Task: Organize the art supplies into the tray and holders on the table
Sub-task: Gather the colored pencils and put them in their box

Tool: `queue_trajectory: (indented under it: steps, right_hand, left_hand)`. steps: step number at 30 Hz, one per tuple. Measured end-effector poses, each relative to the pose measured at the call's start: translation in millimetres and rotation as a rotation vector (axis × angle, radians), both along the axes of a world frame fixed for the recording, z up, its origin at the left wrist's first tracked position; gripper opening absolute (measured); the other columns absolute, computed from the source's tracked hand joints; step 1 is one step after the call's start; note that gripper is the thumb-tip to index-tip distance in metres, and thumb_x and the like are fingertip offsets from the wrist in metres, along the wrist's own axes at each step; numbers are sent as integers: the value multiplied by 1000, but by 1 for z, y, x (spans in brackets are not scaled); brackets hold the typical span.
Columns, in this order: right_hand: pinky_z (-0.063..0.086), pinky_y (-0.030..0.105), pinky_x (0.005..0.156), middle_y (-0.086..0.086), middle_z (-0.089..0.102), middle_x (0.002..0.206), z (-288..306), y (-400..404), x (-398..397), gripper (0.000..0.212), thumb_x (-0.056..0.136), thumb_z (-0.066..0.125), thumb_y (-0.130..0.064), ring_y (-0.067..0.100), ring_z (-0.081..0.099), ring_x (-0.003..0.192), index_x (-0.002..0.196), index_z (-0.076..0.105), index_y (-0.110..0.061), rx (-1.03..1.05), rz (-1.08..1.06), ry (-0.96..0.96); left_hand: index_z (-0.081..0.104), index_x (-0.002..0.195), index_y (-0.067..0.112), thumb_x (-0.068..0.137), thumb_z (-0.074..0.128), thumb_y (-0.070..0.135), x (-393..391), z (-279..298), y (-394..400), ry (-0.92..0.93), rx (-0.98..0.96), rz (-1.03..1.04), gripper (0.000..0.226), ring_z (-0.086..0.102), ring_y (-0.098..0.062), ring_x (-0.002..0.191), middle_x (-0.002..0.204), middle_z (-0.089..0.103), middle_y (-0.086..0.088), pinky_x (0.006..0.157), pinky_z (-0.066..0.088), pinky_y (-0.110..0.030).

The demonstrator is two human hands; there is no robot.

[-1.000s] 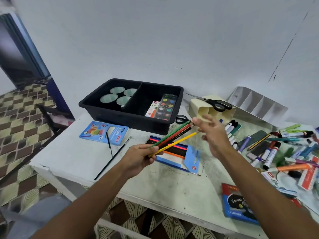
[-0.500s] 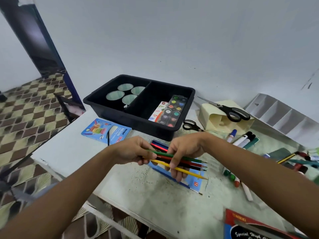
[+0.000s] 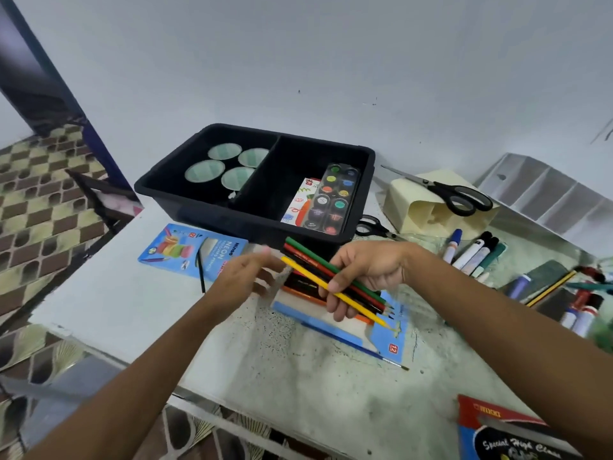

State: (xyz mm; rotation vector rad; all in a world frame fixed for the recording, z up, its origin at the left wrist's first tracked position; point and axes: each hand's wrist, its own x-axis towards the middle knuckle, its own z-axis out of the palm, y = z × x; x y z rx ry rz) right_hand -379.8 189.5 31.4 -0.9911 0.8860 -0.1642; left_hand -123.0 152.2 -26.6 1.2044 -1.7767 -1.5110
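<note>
My right hand (image 3: 361,277) grips a bundle of coloured pencils (image 3: 310,260), green, red, dark and yellow, with their tips pointing down to the right. The bundle hangs above an open blue pencil box (image 3: 391,336). My left hand (image 3: 245,280) is blurred just left of the pencils, fingers spread and holding nothing. Behind them stands the black two-part tray (image 3: 199,197); its left part holds several pale green cups (image 3: 205,171), its right part a watercolour palette (image 3: 330,199).
A blue neon pencil box (image 3: 185,250) lies left of the hands. Cream holder (image 3: 428,207) with black scissors (image 3: 461,197) on it, a white divided organizer (image 3: 544,190), markers (image 3: 474,254) and more supplies fill the right. A thin paintbrush (image 3: 358,346) lies by the open box.
My left hand has let go of the pencil bundle and drawn away to the left. The right hand now holds the pencils alone, tilted more steeply.
</note>
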Motion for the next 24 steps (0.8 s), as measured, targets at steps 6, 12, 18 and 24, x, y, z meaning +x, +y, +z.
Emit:
queue_trajectory:
  steps: [6, 12, 18, 24]
  right_hand:
    - [61, 35, 69, 23, 71, 92, -18, 7, 12, 17, 93, 56, 0, 31, 73, 83, 105, 61, 11, 91, -2, 127]
    - [61, 34, 74, 22, 71, 90, -19, 0, 23, 19, 94, 54, 0, 30, 73, 82, 110, 58, 11, 104, 39, 227]
    - [60, 34, 71, 22, 71, 91, -13, -6, 30, 14, 95, 57, -4, 30, 72, 81, 101, 61, 8, 107, 131, 333]
    - [60, 46, 76, 32, 67, 100, -6, -6, 36, 42, 98, 56, -18, 38, 71, 85, 121, 51, 17, 39, 120, 432]
  left_hand:
    - [62, 95, 25, 81, 78, 21, -13, -10, 7, -420, -329, -84, 22, 62, -4, 79, 87, 63, 12, 59, 50, -10]
    - [61, 88, 13, 78, 77, 1, -5, -6, -1, -232, -7, 83, 22, 71, -18, 70, 82, 71, -6, 51, 55, -22]
    - [60, 90, 9, 81, 73, -1, 1, -4, -2, -207, 38, 42, 19, 72, -9, 70, 79, 73, -1, 55, 57, -23]
    - [65, 95, 16, 82, 74, 4, 0, -9, 0, -332, -145, -43, 20, 67, -6, 75, 93, 70, 0, 57, 54, -14]
